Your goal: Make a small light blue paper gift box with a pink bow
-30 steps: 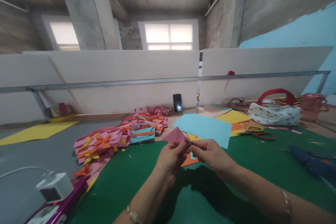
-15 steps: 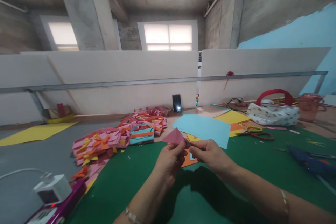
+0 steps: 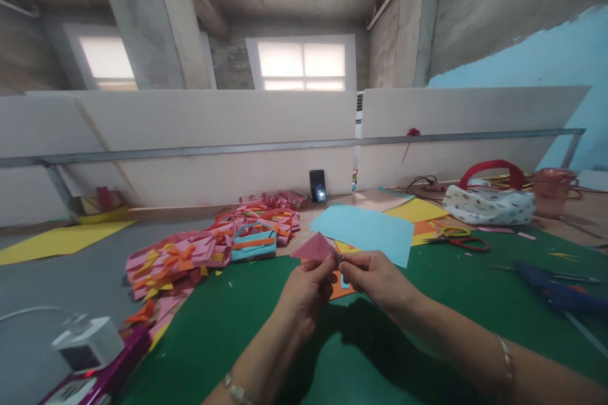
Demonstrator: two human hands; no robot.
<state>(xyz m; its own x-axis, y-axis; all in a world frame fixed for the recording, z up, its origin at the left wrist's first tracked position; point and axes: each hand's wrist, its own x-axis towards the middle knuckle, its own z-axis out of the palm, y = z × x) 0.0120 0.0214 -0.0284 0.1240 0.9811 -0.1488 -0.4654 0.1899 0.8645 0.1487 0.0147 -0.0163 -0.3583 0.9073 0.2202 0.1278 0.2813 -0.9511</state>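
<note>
My left hand (image 3: 308, 288) pinches a folded pink paper (image 3: 313, 247) by its lower right part, a pointed triangle standing up above the fingers. My right hand (image 3: 373, 273) is closed on a small dark pointed tool (image 3: 336, 255), whose tip meets the right edge of the pink paper; its exact kind is too small to tell. Under the hands lies an orange paper (image 3: 342, 292) with a small light blue piece (image 3: 345, 283) on it. Just behind is a large light blue sheet (image 3: 365, 228).
To the left are a heap of pink and orange folded paper pieces (image 3: 185, 259) and a small blue paper bag (image 3: 254, 245). Scissors (image 3: 468, 242), a blue glue gun (image 3: 551, 285) and a cloth basket (image 3: 489, 205) stand right. A phone (image 3: 318, 186) leans at the back. A power strip (image 3: 118, 364) lies front left.
The whole view has shifted slightly to the left. Both hands keep their grip on the pink paper and the dark tool, with hardly any movement between them.
</note>
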